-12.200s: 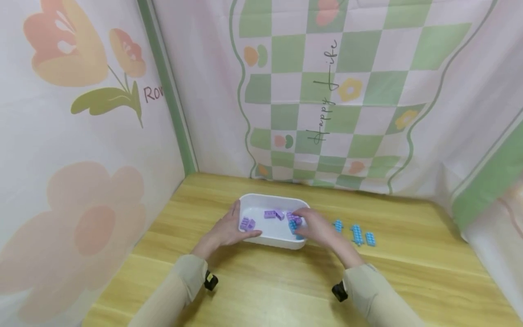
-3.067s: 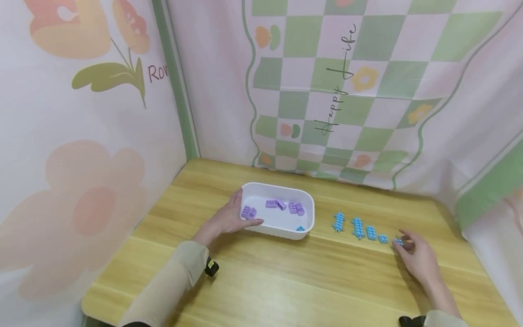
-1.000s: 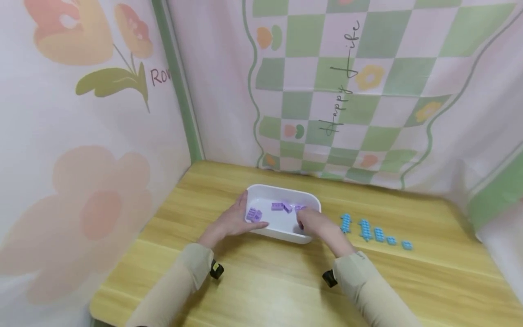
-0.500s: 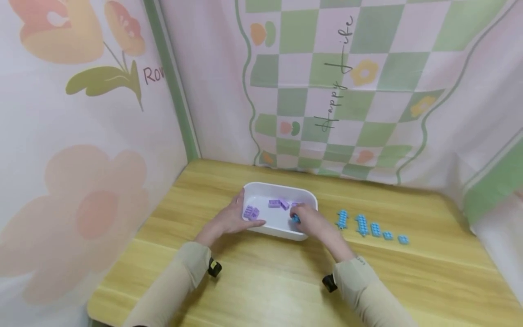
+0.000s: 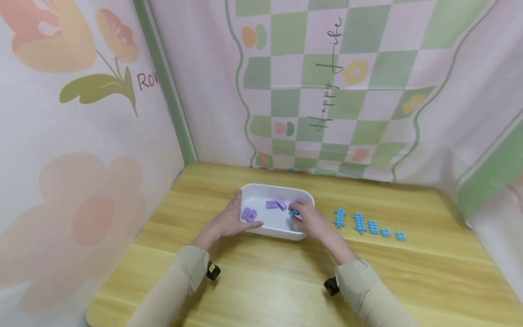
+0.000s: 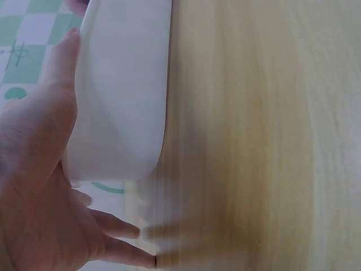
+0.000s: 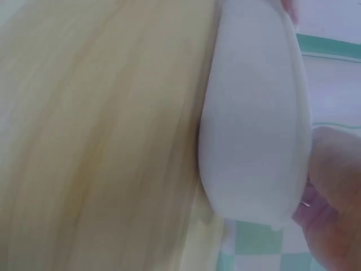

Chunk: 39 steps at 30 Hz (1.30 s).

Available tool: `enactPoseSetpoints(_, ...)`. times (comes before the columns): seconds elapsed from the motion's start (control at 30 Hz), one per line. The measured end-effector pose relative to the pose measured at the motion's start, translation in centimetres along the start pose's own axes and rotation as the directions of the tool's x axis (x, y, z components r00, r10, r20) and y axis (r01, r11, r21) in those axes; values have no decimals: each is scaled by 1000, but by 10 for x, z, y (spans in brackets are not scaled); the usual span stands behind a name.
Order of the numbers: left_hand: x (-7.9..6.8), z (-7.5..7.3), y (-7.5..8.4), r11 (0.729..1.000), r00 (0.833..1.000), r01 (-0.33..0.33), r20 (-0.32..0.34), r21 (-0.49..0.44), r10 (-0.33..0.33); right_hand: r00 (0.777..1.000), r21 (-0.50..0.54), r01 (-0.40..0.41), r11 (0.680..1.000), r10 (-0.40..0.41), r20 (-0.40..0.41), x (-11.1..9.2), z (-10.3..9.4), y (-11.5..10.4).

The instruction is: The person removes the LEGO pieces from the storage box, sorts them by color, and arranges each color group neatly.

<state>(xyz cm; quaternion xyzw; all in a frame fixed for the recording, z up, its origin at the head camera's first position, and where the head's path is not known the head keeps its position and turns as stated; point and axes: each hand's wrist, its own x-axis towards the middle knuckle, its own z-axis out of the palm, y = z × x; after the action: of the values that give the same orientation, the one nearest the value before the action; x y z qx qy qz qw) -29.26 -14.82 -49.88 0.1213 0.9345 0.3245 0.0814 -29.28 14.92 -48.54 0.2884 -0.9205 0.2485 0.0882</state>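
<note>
A white plastic box (image 5: 274,230) stands on the wooden table. My left hand (image 5: 224,221) holds its left end, thumb over the front rim and fingers against the end wall. My right hand (image 5: 312,221) is inside the right end, pinching a small blue building brick (image 5: 293,212) between thumb and fingers. Two purple bricks (image 5: 271,205) lie near the box's back wall, and another purple pair (image 5: 248,214) sits in the left corner. The right hand covers the box's right corner. In the right wrist view, the box wall (image 7: 254,124) hides the fingertips.
To the right of the box, blue bricks form a row: two long pieces with side pegs (image 5: 339,218), a rectangular brick (image 5: 372,226) and two small square ones (image 5: 400,235). A patterned curtain (image 5: 286,100) hangs behind the table.
Since the earliest frame, more blue bricks have been laid in the row. The right hand returned from the row's end to the box, took hold of a blue brick and raised it slightly.
</note>
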Motion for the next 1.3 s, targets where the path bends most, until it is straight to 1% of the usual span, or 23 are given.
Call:
enactPoseSetpoints(0.1,0,2,-2,1000,1000,5,-2,30,-5,998,13,8,1000,-7,-68,-4,-6,0)
enactPoseSetpoints(0.17,1,3,-3,999,1000,0,-8,41,0,989,27,45,999,-40,-139,-8,-12,5)
enactPoseSetpoints(0.2,2,3,-4,999,1000,-2,-12,49,3,982,40,82,996,-73,-175,-9,-4,29)
enactPoseSetpoints(0.27,3,3,-4,998,1000,-8,-16,55,9,970,51,91,995,-77,-229,-16,-15,37)
enactPoseSetpoints(0.33,5,2,-4,998,1000,-9,-21,64,10,962,38,66,997,-54,-269,-27,-29,47)
enactPoseSetpoints(0.4,6,2,-5,997,1000,-9,-29,81,12,962,11,-13,1000,15,-274,-41,-45,55)
enactPoseSetpoints(0.43,6,1,-4,996,999,-9,-31,89,12,960,-19,-76,997,68,-273,-50,-66,39)
enactPoseSetpoints(0.53,7,-1,-5,991,999,5,-38,131,0,952,-83,-168,982,140,-273,-75,-87,60)
enactPoseSetpoints(0.63,7,-2,-5,986,1000,14,-26,165,-10,944,-125,-256,959,220,-246,-104,-101,90)
enactPoseSetpoints(0.73,9,-2,-7,983,1000,8,-18,185,-5,930,-160,-344,925,311,-198,-138,-112,119)
enactPoseSetpoints(0.8,11,-1,-8,982,1000,-3,-20,191,7,914,-179,-397,900,370,-167,-159,-117,135)
enactPoseSetpoints(0.9,13,-2,-11,980,999,-12,-36,197,20,895,-192,-443,876,421,-148,-181,-122,151)
enactPoseSetpoints(1.0,15,-2,-12,981,999,-12,-39,192,20,877,-217,-479,850,458,-143,-194,-123,159)
enactPoseSetpoints(1.07,15,-2,-12,983,999,-7,-35,181,14,869,-236,-495,836,476,-135,-197,-124,163)
enactPoseSetpoints(1.17,15,-2,-11,987,1000,-1,-18,160,4,865,-264,-500,825,488,-117,-199,-124,167)
enactPoseSetpoints(1.3,15,-2,-11,991,1000,0,3,136,-1,868,-280,-495,823,485,-109,-198,-123,170)
